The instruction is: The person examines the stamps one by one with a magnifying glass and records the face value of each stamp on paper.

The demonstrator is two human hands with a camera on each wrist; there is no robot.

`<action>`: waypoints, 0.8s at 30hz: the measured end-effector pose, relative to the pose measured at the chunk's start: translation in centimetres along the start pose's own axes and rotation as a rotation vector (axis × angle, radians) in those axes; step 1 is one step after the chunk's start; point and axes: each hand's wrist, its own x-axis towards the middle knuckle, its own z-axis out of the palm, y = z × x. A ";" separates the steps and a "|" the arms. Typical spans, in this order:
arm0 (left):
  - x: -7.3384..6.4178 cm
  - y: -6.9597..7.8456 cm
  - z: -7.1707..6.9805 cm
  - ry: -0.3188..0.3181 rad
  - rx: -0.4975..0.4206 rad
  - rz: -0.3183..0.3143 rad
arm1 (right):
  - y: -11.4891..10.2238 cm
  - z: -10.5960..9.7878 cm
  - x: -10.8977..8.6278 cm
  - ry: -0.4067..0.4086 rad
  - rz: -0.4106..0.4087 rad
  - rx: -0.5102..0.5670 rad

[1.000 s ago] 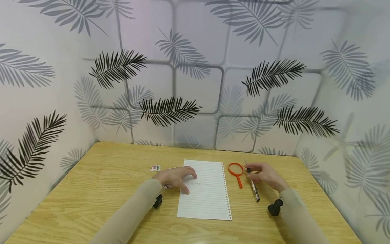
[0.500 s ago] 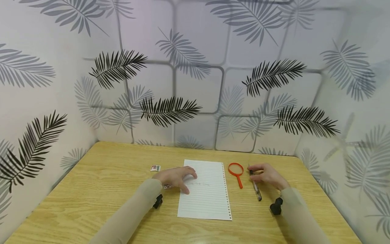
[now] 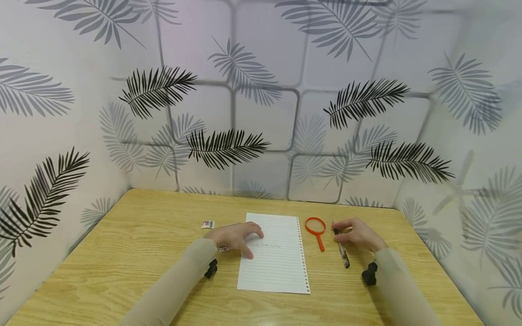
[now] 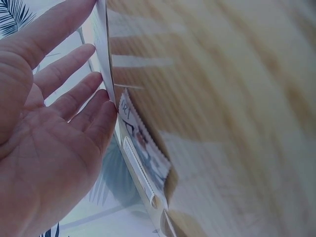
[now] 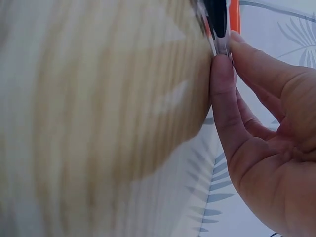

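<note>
In the head view, my left hand [image 3: 234, 237] rests over the left edge of a lined, punched sheet of paper [image 3: 281, 271], with its fingers relaxed and spread. Faint handwriting crosses the middle of the sheet. A stamp [image 3: 224, 248] lies partly hidden under that hand; the left wrist view shows stamps with toothed edges [image 4: 145, 143] beside the fingers. Over at the right, my right hand [image 3: 359, 236] pinches a pen [image 3: 344, 257] near its dark upper part between thumb and finger. The pen's clear barrel and black part [image 5: 217, 19] show in the right wrist view.
Between the paper and the pen lies a red-orange magnifying glass [image 3: 320, 242]. Another stamp [image 3: 208, 224] lies behind the left hand. The wooden table [image 3: 134, 253] ends at leaf-patterned walls [image 3: 261, 172] at the back and sides.
Over the first half second my right hand and the pen shifted slightly to the right, away from the magnifying glass. Since then they have hardly moved. The left hand stays in place.
</note>
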 end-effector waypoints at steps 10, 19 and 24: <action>-0.1 0.0 -0.1 0.001 -0.003 0.001 | 0.5 -0.4 -0.1 0.025 -0.010 0.069; 0.0 0.0 -0.1 0.000 0.008 0.005 | -0.1 -0.3 -0.5 0.068 0.008 0.100; 0.0 0.0 0.0 0.000 -0.003 0.003 | -1.5 0.3 -0.5 0.017 -0.025 0.132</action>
